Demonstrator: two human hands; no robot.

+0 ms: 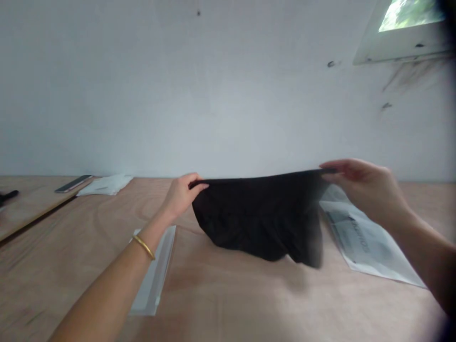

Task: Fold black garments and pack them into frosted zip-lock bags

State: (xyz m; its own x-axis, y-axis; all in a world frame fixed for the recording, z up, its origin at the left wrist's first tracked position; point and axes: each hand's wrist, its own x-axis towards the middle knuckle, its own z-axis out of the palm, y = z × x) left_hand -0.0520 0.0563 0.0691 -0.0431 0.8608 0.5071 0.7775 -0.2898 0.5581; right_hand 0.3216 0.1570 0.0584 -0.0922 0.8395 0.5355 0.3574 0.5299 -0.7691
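Bare forearms point(107, 285), left grip point(181, 194) and right grip point(370, 187) pinched on limp, wavy-edged black cloth point(256, 216).

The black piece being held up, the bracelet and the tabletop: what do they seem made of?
Black piece: likely matte fabric; it hangs in loose folds.
Bracelet: probably metal, gold-coloured with a smooth sheen; plated or solid, I can't tell.
Tabletop: apparently wood or plywood, since swirling grain shows.

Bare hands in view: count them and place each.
2: the bare left hand pinches the black cloth at its top left corner; the bare right hand, at its top right. No others show.
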